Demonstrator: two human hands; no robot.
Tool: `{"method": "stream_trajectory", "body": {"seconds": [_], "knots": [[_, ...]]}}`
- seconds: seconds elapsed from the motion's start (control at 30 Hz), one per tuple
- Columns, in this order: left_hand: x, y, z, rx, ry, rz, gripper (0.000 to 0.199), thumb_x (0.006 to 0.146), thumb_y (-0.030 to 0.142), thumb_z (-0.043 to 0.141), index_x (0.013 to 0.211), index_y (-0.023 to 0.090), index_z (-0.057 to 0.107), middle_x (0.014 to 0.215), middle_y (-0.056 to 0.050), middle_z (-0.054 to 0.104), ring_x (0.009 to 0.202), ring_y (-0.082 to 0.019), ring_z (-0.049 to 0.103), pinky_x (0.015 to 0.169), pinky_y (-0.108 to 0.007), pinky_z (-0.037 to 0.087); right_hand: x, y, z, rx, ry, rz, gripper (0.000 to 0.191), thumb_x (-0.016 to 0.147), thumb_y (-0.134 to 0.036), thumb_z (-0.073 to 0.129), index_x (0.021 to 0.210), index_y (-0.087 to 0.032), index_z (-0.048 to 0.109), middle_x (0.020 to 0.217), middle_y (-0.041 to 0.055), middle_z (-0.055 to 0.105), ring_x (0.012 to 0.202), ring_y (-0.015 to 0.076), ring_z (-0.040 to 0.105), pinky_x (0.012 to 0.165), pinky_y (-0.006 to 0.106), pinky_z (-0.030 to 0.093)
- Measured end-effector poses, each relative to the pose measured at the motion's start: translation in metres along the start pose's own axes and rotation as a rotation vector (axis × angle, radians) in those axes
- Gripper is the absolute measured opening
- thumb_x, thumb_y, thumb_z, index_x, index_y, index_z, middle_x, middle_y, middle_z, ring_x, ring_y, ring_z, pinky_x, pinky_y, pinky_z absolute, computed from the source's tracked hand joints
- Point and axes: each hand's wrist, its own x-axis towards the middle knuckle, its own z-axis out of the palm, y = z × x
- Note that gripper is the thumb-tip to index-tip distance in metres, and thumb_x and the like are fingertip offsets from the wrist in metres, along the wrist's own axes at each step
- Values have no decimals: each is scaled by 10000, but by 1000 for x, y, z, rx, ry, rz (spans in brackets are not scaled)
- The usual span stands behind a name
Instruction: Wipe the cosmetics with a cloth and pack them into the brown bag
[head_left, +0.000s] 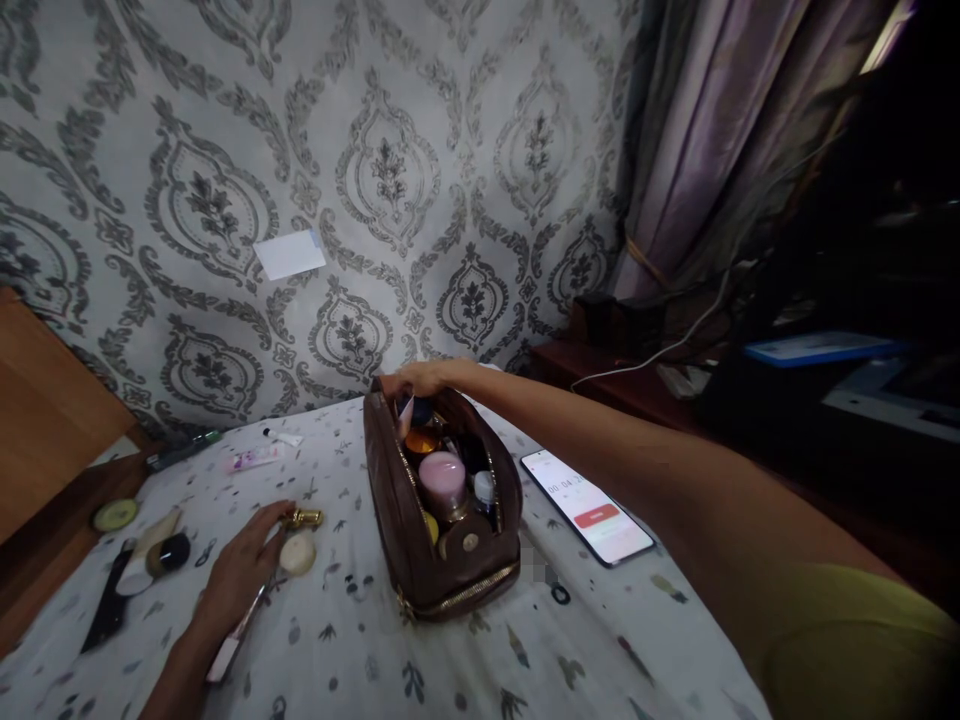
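The open brown zip bag is sitting on the patterned sheet, with its long side running from twelve toward six o'clock. The right hand is holding its far rim at twelve o'clock, and its fingers are curling closed there. A pink-lidded jar and a white-capped bottle are poking up inside. At nine o'clock from the bag, the left hand is touching a little gold tube; I cannot tell if its fingers are pinching it shut. A round cream-colored thing is lying just beside those fingers. The lit phone is lying at three o'clock from the bag, and a pink-and-white tube is lying at ten o'clock.
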Motion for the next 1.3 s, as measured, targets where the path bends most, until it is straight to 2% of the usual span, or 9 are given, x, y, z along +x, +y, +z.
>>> {"method": "stream_trajectory", "body": {"seconds": [0.37,0.6,0.73,0.83,0.9,1.03,1.13,1.2,1.3], "knots": [[1,6,-1,-12,-7,-7,451,913,452,341,1243,271,590,1365,-35,633,1283,-265,571,1081,-436,452,-9,-7,-5,-25,-28,50,284,945,-332,616,1155,-141,630,1167,73,645,1012,221,647,860,413,559],[1,2,0,-9,-2,8,463,923,432,346,1271,244,586,1375,-60,629,1268,-276,583,1068,-456,463,-13,-9,-5,28,10,90,288,944,-337,617,1157,-143,629,1164,72,645,1003,219,649,852,406,562],[0,5,-1,-6,21,8,449,932,434,364,1277,254,589,1350,-51,646,1226,-279,610,1003,-439,512,-18,-12,-8,78,122,128,271,933,-339,631,1107,-133,651,1116,59,667,959,210,660,822,387,566],[0,14,-5,-9,25,2,419,931,426,384,1260,269,592,1335,-39,648,1184,-268,627,972,-417,520,-24,-17,-13,112,304,185,193,894,-164,627,1070,-131,698,1016,65,725,925,193,674,822,298,525],[0,20,-8,-9,12,22,389,925,395,392,1224,260,600,1307,-45,651,1158,-256,628,956,-396,516,-30,-24,-17,133,467,232,312,871,-61,539,1134,-115,697,990,90,746,918,193,678,819,263,495],[0,28,-14,-6,-6,19,345,909,355,429,1182,251,612,1217,-57,655,1117,-257,607,930,-387,493,-55,-52,-16,194,729,229,422,922,-81,372,1274,-84,604,1078,127,719,961,193,666,861,301,491],[0,29,-14,-7,-15,-15,355,887,333,476,1191,221,620,1160,-85,642,1097,-277,588,959,-413,461,-82,-89,-8,382,1018,44,324,905,-132,450,1143,-111,668,975,86,728,895,187,679,804,298,514],[1,27,-13,-13,-15,-47,335,878,335,506,1160,212,640,1100,-91,645,1065,-281,590,962,-421,455,-101,-120,1,480,1087,-75,255,896,-181,517,1077,-132,691,911,62,731,832,186,685,747,296,522],[3,26,-15,-41,-3,-98,286,856,297,536,1091,200,667,1043,-96,661,1055,-291,595,969,-435,451,-124,-170,21,567,1034,-182,224,924,-206,522,1064,-170,693,904,47,728,864,188,687,773,307,524]]}}
